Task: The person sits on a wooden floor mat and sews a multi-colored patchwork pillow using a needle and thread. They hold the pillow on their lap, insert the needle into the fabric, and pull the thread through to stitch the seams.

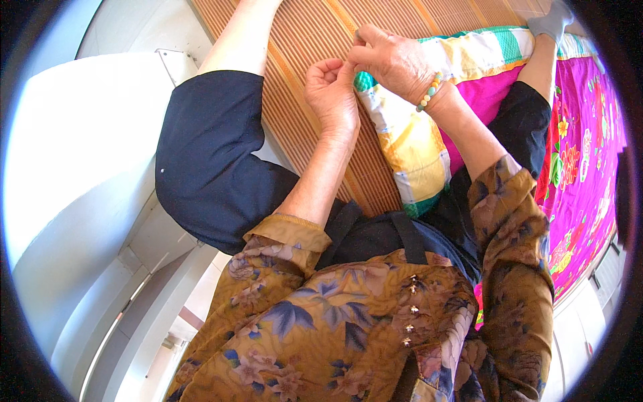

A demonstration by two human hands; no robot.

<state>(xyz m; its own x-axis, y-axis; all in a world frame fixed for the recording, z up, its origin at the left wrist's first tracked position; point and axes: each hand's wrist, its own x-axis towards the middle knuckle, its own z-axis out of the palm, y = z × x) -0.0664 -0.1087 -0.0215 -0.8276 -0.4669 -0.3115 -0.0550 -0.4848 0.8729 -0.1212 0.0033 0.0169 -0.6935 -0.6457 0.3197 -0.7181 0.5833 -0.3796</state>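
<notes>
My left hand [331, 95] is raised over a slatted bamboo mat, its thumb and forefinger pinched together. My right hand [399, 63], with a beaded bracelet [429, 93] at the wrist, meets it fingertip to fingertip, its fingers curled. Anything held between the fingertips is too small or too hidden to make out. Just below the right hand lies the green corner [365, 81] of a quilt. The quilt has a checked yellow, white and green border [414, 145] and a magenta middle [482, 98]. Part of the border passes behind my right hand and wrist.
The bamboo mat [294, 115] spreads under my legs in dark trousers [211, 156]. A magenta flowered cloth [585, 171] lies at the right. Along the left stands a white curved surface [85, 151]. A grey sock [552, 22] is on my right foot.
</notes>
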